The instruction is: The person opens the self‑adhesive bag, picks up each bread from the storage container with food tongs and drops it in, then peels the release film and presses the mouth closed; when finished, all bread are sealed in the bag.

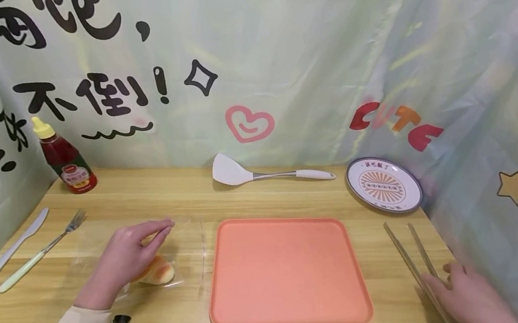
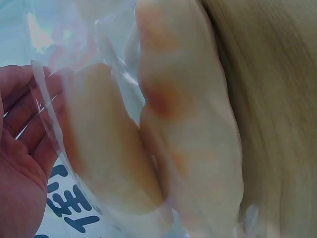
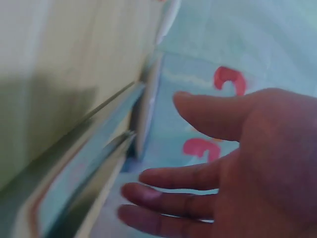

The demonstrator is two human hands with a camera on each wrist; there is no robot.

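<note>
My left hand (image 1: 127,256) is over bread rolls (image 1: 158,271) in a clear plastic bag (image 1: 187,251) on the table. In the left wrist view two rolls (image 2: 185,124) lie side by side under the film, which overlaps the loosely bent fingers (image 2: 29,119). The head view has its thumb and forefinger tips close together. At the right table edge, my right hand (image 1: 471,291) reaches beside metal tongs (image 1: 409,259), whose two arms point away from me. The right wrist view has the thumb and fingers (image 3: 173,196) spread apart, with the tongs (image 3: 84,163) left of them.
A pink tray (image 1: 287,274) lies between the hands. Behind it is a white spatula (image 1: 233,171); a patterned plate (image 1: 385,185) leans at the back right. A knife (image 1: 14,246), a fork (image 1: 42,252) and a red sauce bottle (image 1: 70,163) are at left. Printed cloth (image 1: 287,72) encloses the table.
</note>
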